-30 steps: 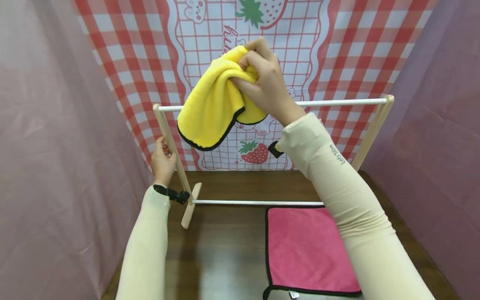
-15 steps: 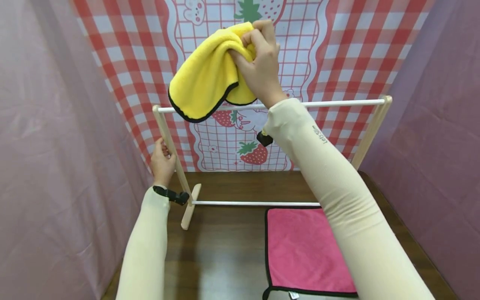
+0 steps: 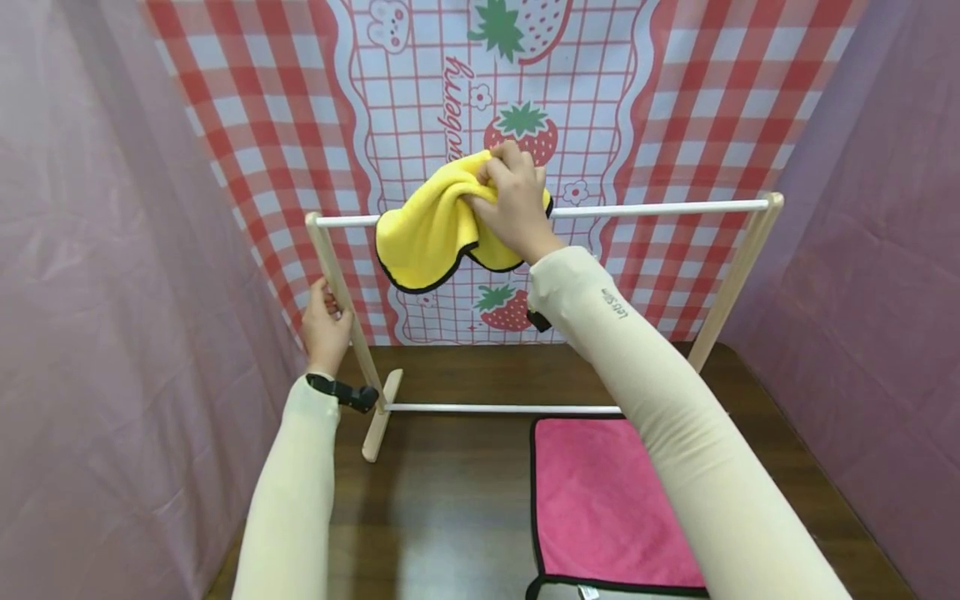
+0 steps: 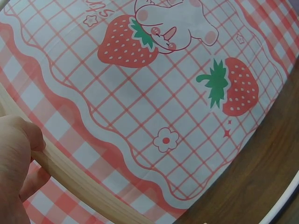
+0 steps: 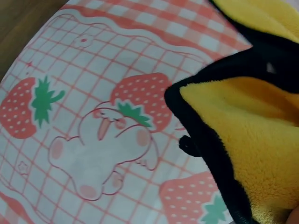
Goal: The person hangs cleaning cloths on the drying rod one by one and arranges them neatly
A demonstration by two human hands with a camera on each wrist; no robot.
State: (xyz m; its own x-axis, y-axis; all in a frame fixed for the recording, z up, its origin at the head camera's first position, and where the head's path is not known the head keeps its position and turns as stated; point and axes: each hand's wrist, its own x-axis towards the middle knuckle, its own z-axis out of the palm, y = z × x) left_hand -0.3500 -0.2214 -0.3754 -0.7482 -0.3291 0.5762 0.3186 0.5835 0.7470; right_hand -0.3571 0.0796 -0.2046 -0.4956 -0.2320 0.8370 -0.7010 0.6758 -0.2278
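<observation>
In the head view my right hand [image 3: 516, 198] pinches a yellow towel [image 3: 427, 242] with black edging by its upper part. The towel hangs in folds over the white top bar [image 3: 660, 209] of a wooden rack; whether it touches the bar I cannot tell. The right wrist view shows the towel's fuzzy yellow side [image 5: 261, 144] and a small black loop [image 5: 189, 146] on its edge. My left hand [image 3: 326, 329] holds the rack's left wooden post [image 3: 363, 350], and the left wrist view shows thumb and finger around that post [image 4: 84, 186].
A pink cloth [image 3: 600, 500] with black edging lies flat on the brown wooden surface [image 3: 435, 475], partly under my right arm. The rack's white lower bar [image 3: 495, 408] runs behind it. A red checked strawberry backdrop [image 3: 697, 100] hangs behind, with purplish curtains [image 3: 135, 333] at both sides.
My right hand first rose with the yellow towel above the top bar, then came down, so the towel now hangs at bar height. The left hand has stayed on the post.
</observation>
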